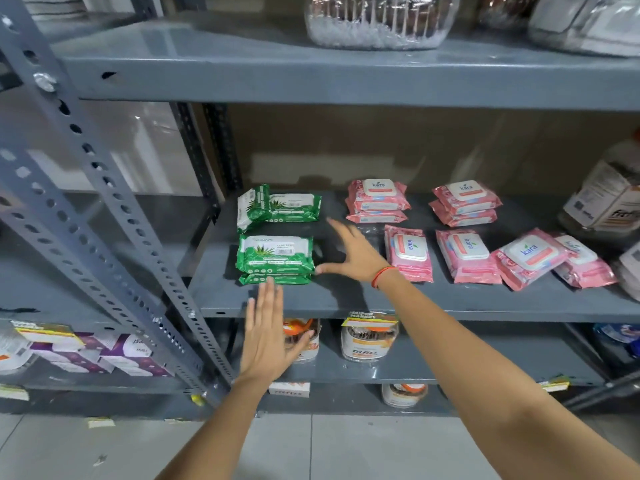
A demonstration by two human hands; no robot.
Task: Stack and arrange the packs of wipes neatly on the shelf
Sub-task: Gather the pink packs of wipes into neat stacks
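Note:
On the grey middle shelf [346,303] a stack of two green wipe packs [275,259] lies near the front left. Behind it more green packs [277,206] sit, one tilted on its edge. My left hand [268,334] is flat and open just below the stack's front edge, fingertips almost touching it. My right hand [349,252] is open, its thumb at the stack's right side. Two stacks of pink packs [377,201] [465,202] stand at the back. Several loose pink packs [410,252] [467,256] [530,258] lie to the right.
A large jar [606,199] stands at the shelf's far right. Tubs [369,336] and boxes fill the lower shelf. Clear containers [377,22] sit on the shelf above. A slanted perforated steel post [104,216] crosses the left side.

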